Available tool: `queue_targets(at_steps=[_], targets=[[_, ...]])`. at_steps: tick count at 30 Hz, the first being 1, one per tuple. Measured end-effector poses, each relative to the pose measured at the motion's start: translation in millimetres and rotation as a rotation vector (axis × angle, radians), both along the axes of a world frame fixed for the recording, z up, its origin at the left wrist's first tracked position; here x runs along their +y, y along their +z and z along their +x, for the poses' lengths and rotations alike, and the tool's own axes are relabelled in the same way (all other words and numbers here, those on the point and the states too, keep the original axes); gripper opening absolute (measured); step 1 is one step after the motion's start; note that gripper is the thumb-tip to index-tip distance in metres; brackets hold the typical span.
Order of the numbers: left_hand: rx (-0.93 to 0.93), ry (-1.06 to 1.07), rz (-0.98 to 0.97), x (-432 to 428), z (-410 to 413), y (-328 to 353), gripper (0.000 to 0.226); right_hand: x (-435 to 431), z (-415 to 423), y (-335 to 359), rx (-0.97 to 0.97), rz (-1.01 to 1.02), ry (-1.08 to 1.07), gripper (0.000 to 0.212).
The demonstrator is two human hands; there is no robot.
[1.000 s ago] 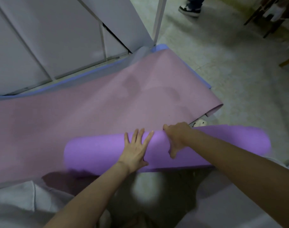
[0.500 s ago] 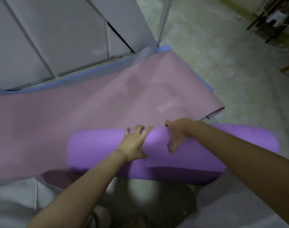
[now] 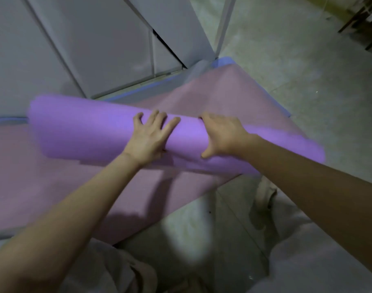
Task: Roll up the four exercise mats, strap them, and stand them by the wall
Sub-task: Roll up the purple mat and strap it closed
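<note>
Two hands work the purple mat roll [image 3: 85,132]: left hand [image 3: 148,140] presses flat, right hand [image 3: 223,134] clutches it; uneven pushing could skew it.

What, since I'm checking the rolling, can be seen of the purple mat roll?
The purple mat roll is a matte, foam-looking cylinder, ends blurred, slanting across the flat pink mat. The left hand presses it with spread fingers; the right hand grips over its top, thumb on the near side. No strap shows.

left hand [image 3: 148,138] splayed, flat (right hand [image 3: 222,136] curled)
</note>
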State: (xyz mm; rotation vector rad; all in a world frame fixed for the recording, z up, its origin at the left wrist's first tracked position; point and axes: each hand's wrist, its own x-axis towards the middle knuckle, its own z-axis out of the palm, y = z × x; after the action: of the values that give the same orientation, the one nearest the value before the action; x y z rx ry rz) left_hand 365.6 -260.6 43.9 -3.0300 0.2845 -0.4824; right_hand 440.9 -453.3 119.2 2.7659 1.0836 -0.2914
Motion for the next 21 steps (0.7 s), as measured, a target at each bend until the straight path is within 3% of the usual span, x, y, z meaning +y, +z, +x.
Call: queue_targets(at_steps=[6, 13, 18, 21], targets=[[-0.103, 0.155, 0.077, 36, -10, 13, 0.096, 46, -2, -1, -0.165, 0.104, 0.042, 0.095], [0.170, 0.212, -0.002, 23, -57, -82, 0.116, 46, -30, -97, 0.030, -0.011, 0.116, 0.089], [0.251, 0.196, -0.054, -3, -81, -127, 0.093, 30, -46, -150, 0.193, -0.111, 0.087, 0.086], [0.389, 0.184, -0.047, -17, -95, -142, 0.100, 18, -60, -173, 0.281, -0.156, 0.089, 0.088]])
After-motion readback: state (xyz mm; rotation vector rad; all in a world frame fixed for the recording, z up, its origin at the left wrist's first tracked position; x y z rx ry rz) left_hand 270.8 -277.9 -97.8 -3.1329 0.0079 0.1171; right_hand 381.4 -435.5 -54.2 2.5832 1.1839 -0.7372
